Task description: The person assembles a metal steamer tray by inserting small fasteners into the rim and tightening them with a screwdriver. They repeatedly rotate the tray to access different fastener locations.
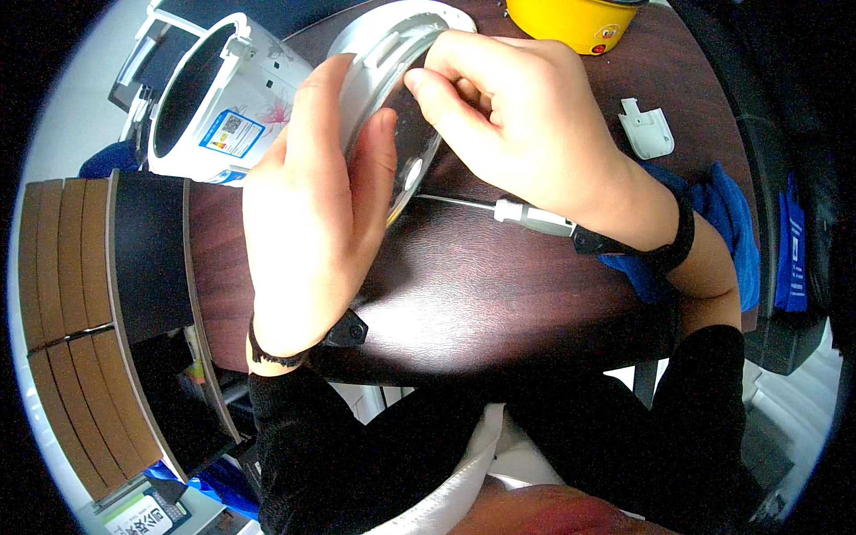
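A round white appliance lid [364, 82] with a pale inner rim is tilted up over the table. My left hand [308, 192] holds its left side, thumb and fingers on either side of the edge. At its upper right edge, my right hand [517, 107] is closed, thumb and curled fingers pinched by the rim; whatever is between them is hidden. Below my right wrist lies a screwdriver [539, 218] with a light grip, its thin shaft pointing left toward the lid. A white cooker body [267, 85] with a flower print and label lies tilted beyond my left hand.
Toward the far right of the dark wooden table [481, 294] lies a small white plastic cover [648, 132]. A yellow pot [575, 25] stands at the back. Blue cloth [727, 223] is bunched beside my right forearm. Shelving with brown panels [76, 267] stands at the left.
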The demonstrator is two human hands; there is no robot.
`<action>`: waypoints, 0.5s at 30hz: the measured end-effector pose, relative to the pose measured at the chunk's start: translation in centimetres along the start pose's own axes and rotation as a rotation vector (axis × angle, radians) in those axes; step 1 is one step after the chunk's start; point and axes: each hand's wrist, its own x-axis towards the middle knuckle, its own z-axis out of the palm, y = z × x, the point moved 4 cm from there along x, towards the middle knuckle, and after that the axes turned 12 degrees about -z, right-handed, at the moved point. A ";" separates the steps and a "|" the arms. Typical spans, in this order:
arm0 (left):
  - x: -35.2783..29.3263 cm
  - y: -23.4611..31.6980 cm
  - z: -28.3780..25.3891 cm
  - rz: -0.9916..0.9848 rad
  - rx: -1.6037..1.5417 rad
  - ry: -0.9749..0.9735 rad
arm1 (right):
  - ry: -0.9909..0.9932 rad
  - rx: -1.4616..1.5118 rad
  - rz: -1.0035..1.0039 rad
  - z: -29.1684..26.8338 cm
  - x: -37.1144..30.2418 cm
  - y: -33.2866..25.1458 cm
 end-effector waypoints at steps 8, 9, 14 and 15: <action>-0.1 -0.2 -0.1 0.020 -0.008 0.022 | -0.059 -0.104 -0.064 0.0 0.0 -0.3; -0.1 -0.3 0.0 0.027 -0.012 0.024 | -0.067 -0.096 -0.071 -0.2 0.0 -0.3; -0.1 -0.1 -0.2 0.013 0.006 0.009 | -0.056 -0.155 -0.149 -0.3 0.1 0.0; -0.1 -0.2 -0.3 0.020 0.005 0.013 | -0.057 -0.164 -0.170 -0.3 0.2 0.0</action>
